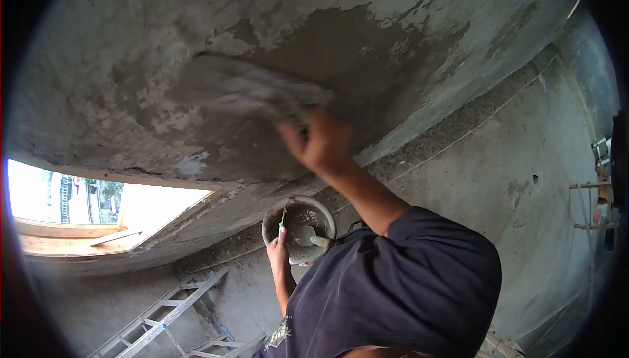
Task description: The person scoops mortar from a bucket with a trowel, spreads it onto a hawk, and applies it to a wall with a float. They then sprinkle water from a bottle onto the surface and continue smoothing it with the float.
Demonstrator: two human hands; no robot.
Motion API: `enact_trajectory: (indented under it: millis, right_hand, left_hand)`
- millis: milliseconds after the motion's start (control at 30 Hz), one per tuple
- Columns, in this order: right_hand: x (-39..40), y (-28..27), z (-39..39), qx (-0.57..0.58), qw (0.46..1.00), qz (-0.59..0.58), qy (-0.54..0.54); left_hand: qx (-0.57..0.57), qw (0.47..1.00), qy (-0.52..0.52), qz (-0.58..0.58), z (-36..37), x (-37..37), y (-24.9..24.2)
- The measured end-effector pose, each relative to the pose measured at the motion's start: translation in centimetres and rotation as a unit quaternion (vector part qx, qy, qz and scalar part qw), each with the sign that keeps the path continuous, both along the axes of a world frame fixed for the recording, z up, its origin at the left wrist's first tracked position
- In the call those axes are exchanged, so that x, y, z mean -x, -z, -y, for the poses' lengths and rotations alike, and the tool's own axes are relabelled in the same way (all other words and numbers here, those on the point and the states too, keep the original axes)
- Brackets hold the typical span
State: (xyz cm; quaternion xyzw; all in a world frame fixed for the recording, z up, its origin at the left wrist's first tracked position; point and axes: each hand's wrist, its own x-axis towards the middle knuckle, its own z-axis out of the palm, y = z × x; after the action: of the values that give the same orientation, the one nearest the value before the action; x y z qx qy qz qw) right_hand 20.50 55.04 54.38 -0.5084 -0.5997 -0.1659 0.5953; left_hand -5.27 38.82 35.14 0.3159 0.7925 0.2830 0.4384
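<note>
My right hand (322,140) grips a plastering trowel (252,86), its broad grey blade smeared by motion against the rough cement surface. The trowel's handle is mostly hidden by the fingers. Lower down, my left hand (278,248) is closed at the near-left rim of a round grey bucket (331,217). A thin pale strip (284,217) stands up by its fingertips; I cannot make out what it is. Inside the bucket lie wet grey mortar (301,217) and a small trowel with a light stubby handle (320,241).
Dark wet patches (341,37) mark the cement surface (164,11). A wood-framed opening (78,227) lies at lower left, above an aluminium ladder (157,325). Another cement wall (485,161) stretches along the right, with metal frames (593,207) at the far edge.
</note>
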Motion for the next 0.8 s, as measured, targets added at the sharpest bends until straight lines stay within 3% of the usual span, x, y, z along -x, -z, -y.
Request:
enact_trajectory:
  millis: [67, 133, 233, 300, 333, 400, 467, 533, 633, 667, 733, 800]
  right_hand:
    - [-4.5, 2.9, -0.6, 0.086, 0.976, -0.201, 0.013]
    - [-10.3, 1.8, -1.7, 0.023, 0.953, -0.282, 0.111]
    - [-7.9, -0.6, -1.6, 0.042, 0.935, -0.336, 0.107]
    - [-1.8, 0.1, 0.0, 0.111, 0.976, -0.187, -0.032]
    - [-1.5, 0.7, 0.1, 0.115, 0.975, -0.188, -0.039]
    - [-1.7, 1.7, 0.4, 0.101, 0.993, -0.047, -0.031]
    - [-5.1, 2.2, -0.3, 0.108, 0.974, -0.196, -0.03]
    - [-8.5, -0.2, -0.6, 0.035, 0.966, -0.255, -0.001]
    - [-4.3, -0.8, -0.5, 0.089, 0.961, -0.25, 0.079]
    - [-1.7, -0.7, -0.5, -0.001, 0.974, -0.222, -0.035]
    - [0.9, 2.6, 0.3, 0.086, 0.994, -0.051, -0.047]
    - [0.5, 5.6, 0.3, 0.102, 0.992, -0.069, -0.029]
  left_hand:
    - [-0.003, 1.0, -0.007, 0.002, 0.2, 0.5, 0.2]
    - [-0.006, 1.0, -0.01, 0.012, 1.1, 0.9, 1.6]
    - [0.0, 1.0, -0.011, 0.01, 0.9, 1.2, 2.2]
    - [0.0, 1.0, -0.027, -0.004, 0.5, 0.4, 1.4]
    - [0.006, 0.999, -0.036, 0.018, 0.9, 0.3, 1.2]
    - [0.009, 0.997, -0.06, 0.042, 1.5, -0.4, 0.0]
    - [0.003, 0.997, -0.07, 0.042, 1.8, -0.4, -0.2]
    - [0.003, 0.997, -0.067, 0.037, 3.0, 1.1, 1.4]
    - [-0.009, 0.996, -0.083, 0.041, 2.8, 0.9, 0.3]
    - [-0.013, 0.996, -0.077, 0.044, 2.9, 1.7, 1.1]
    - [-0.005, 0.995, -0.081, 0.055, 2.9, 2.2, 0.8]
    - [0.007, 0.995, -0.073, 0.07, 2.7, 2.8, 0.3]
